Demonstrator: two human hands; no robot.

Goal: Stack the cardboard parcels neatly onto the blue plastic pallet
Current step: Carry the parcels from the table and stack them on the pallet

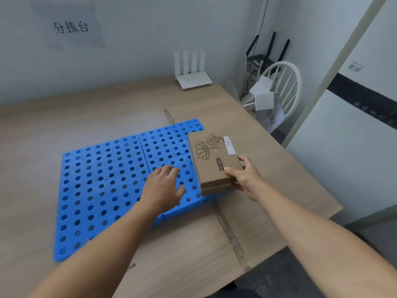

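Head: right hand (pixel 243 179) grips parcel (pixel 214 162), long axis pointing away.

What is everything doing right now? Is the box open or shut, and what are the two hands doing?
Cardboard parcel: shut, held at the pallet's right edge.
Blue pallet: flat on the table, holes bare.
Right hand: grips the parcel's near end.
Left hand: open, fingers spread above the pallet.
White router: antennas upright, by the wall.
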